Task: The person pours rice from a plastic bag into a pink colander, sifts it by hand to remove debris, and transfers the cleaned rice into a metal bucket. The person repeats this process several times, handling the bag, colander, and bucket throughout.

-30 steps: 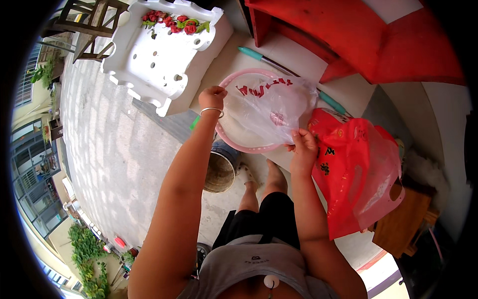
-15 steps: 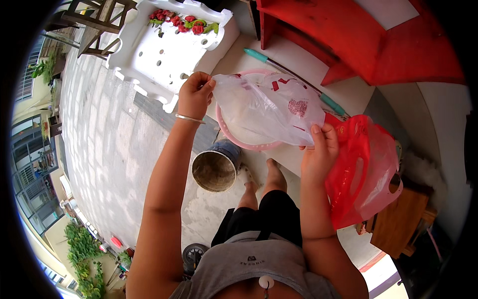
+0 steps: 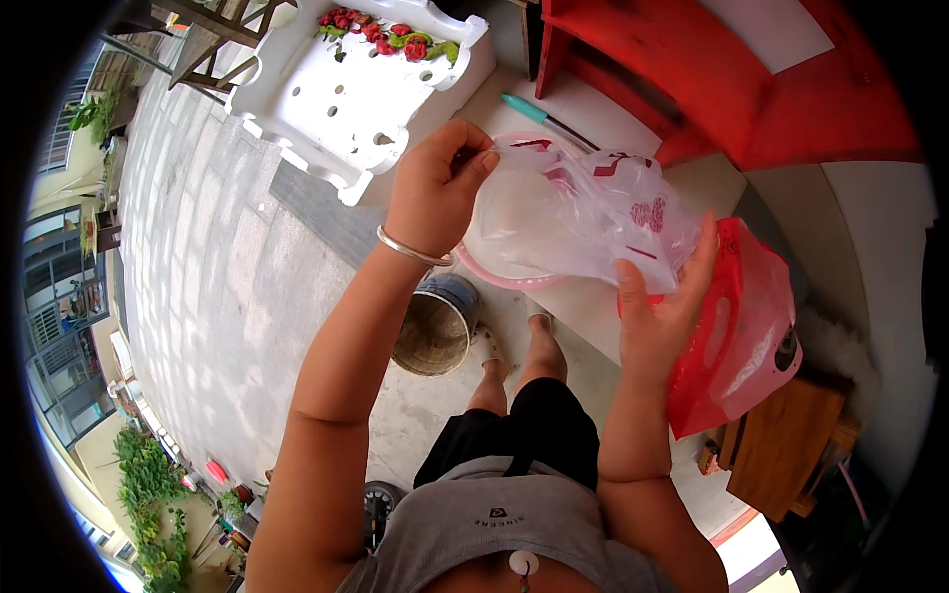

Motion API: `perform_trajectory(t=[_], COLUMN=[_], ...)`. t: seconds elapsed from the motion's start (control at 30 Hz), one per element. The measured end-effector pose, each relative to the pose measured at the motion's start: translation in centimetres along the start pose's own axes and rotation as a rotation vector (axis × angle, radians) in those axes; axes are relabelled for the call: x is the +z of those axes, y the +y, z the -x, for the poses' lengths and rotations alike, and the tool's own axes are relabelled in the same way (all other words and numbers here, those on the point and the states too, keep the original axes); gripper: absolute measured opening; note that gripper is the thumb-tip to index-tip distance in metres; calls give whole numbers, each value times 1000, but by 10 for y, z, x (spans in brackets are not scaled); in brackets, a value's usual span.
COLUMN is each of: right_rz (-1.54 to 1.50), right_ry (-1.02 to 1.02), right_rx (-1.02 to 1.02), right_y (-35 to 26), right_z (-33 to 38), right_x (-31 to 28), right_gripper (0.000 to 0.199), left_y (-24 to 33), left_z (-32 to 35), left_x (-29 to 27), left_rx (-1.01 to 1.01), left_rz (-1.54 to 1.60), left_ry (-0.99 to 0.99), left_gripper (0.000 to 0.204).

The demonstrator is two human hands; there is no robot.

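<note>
My left hand (image 3: pixel 440 193), with a silver bangle at the wrist, pinches the upper left edge of a thin, translucent white plastic bag (image 3: pixel 593 212) with red print. The bag is spread and crumpled above a pink basin (image 3: pixel 509 281), hiding most of it; only parts of the basin's rim show. At the bag's lower right corner my right hand (image 3: pixel 667 306) is open, thumb and fingers apart, with the bag's edge lying between them. Just beyond that hand is a red plastic bag (image 3: pixel 736 326), partly covered by the hand.
A white foam box (image 3: pixel 326 124) with red and green plant pieces (image 3: pixel 400 42) stands at the far left. A dark bucket (image 3: pixel 435 331) is near my feet. A teal-ended stick (image 3: pixel 524 108) lies before a red shelf (image 3: pixel 682 79). Wooden furniture (image 3: pixel 786 440) stands at right.
My left hand has moved right with the white bag's edge. My right hand has gone from pinching the bag's corner to spread fingers, slightly farther right. The white bag is more bunched up.
</note>
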State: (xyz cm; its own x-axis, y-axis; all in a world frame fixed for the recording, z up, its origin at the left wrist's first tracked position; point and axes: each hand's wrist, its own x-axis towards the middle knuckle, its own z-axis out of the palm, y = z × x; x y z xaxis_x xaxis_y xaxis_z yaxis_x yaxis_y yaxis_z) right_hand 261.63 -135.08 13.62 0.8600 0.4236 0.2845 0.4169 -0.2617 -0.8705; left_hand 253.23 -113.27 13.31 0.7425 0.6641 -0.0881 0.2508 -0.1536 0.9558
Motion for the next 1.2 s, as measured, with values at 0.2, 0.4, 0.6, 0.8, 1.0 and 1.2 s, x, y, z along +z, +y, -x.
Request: perform_trajectory(t=[0.2,0.4,0.6,0.8,1.0,1.2], right_rz=[497,192,-1,160,131,240], right_ry=[-316,-120,-81,-76,73,77], right_rx=[-122,-85,-131,39,-12,142], right_y=[9,60,38,33,9,-6], right_z=[-18,-40,-25,-23,-18,-26], right_x=[76,93,74,64,47,38], right_gripper=[96,20,22,25,23,29], left_y=[36,-56,-272,-294,-307,-291], left_z=[9,8,74,100,89,96], left_x=[21,12,26,82,77,61], left_rx=[198,71,-716,-997,-1027,-980], left_rz=[-92,364,-26,1028,928,971], left_ry=[-135,67,176,268,203,304], left_gripper=[9,39,63,47,48,56])
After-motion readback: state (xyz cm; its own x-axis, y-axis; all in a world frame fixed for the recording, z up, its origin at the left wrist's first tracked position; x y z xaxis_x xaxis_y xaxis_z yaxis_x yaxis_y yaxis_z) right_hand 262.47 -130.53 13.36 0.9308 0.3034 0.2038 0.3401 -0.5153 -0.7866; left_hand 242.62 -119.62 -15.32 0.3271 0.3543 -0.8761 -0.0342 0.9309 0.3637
